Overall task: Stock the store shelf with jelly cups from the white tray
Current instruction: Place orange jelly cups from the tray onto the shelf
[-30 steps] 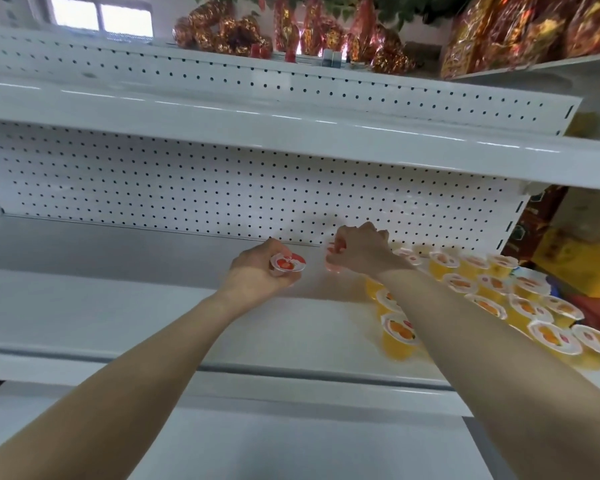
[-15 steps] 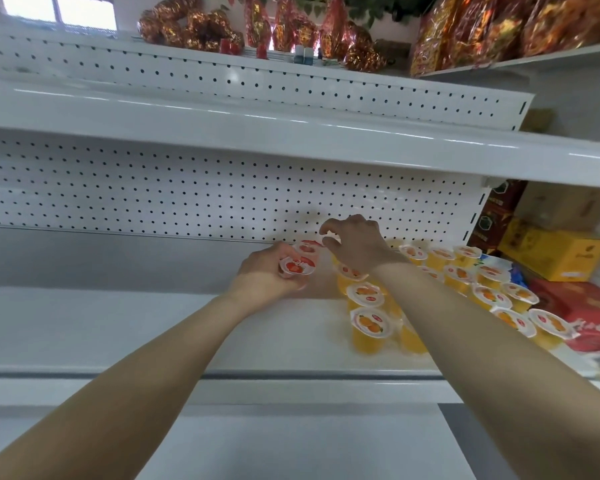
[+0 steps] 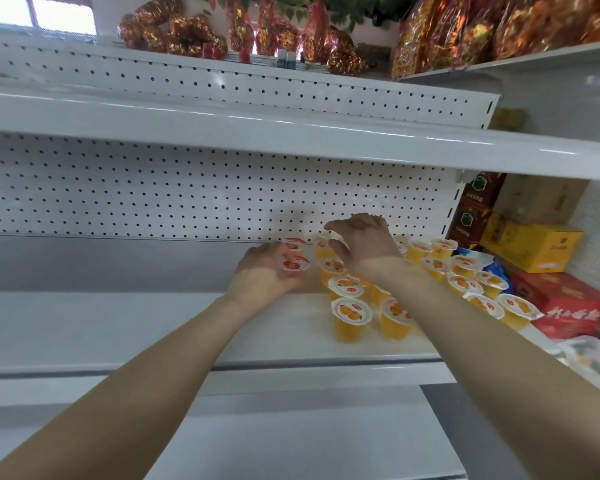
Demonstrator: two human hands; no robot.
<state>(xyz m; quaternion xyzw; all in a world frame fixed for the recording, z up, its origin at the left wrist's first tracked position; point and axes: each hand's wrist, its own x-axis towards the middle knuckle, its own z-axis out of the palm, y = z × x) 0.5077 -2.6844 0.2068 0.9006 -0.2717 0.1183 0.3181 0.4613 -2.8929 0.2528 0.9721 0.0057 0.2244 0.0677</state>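
Note:
Several orange jelly cups [image 3: 350,320] with white lids stand in rows on the white shelf [image 3: 118,327], toward its right end. My left hand [image 3: 267,271] grips a red-lidded jelly cup [image 3: 294,263] low over the shelf, just left of the orange rows. Another red-lidded cup [image 3: 294,243] stands behind it by the pegboard. My right hand [image 3: 361,242] hovers over the back of the rows, fingers curled down round a cup that is mostly hidden beneath it. The white tray is out of sight.
A perforated white back panel [image 3: 153,195] closes the shelf's rear, and an upper shelf [image 3: 257,133] hangs low overhead. Yellow [image 3: 530,242] and red boxes [image 3: 575,306] crowd the right side. Foil-wrapped goods [image 3: 174,32] sit on top. A lower shelf [image 3: 291,438] juts out below.
Both hands have moved toward the back of the shelf and lower, bringing the red-lidded cups beside the orange rows. One red-lidded cup now stands by the pegboard.

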